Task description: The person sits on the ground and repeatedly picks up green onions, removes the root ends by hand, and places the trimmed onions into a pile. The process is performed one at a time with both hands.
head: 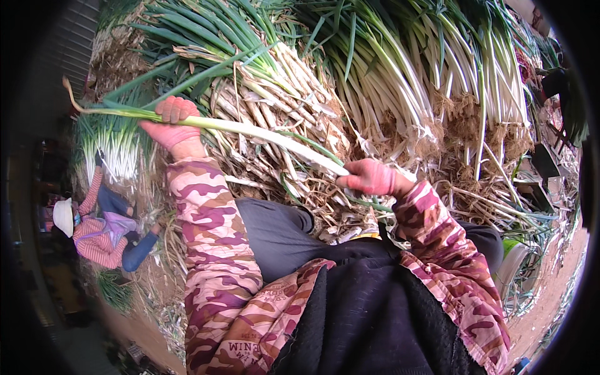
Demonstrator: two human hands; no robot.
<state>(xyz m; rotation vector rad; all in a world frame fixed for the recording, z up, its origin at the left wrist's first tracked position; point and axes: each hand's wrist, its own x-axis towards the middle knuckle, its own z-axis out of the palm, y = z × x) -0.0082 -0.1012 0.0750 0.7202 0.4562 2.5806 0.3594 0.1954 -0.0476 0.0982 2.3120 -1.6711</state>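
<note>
A long green onion (262, 133) stretches across in front of me, its pale stalk smooth and its leaves green at the left. My left hand (176, 123), in a pinkish glove, is closed around it where the leaves begin. The glove of my right hand (368, 177) matches, and that hand grips the white root end, hiding the tip. Just beyond the stalk lies a heap of green onions (281, 89) with dry brown outer skins. Loose peeled-off skins and dry leaves (323, 213) cover the ground between my knees.
Paler green onions with brown roots (389, 93) lie in bundles at the upper right. At the left, a person in a white hat (63, 218) sits by another row of white-stalked onions (117, 159). A pale round container (513, 265) stands beside my right knee.
</note>
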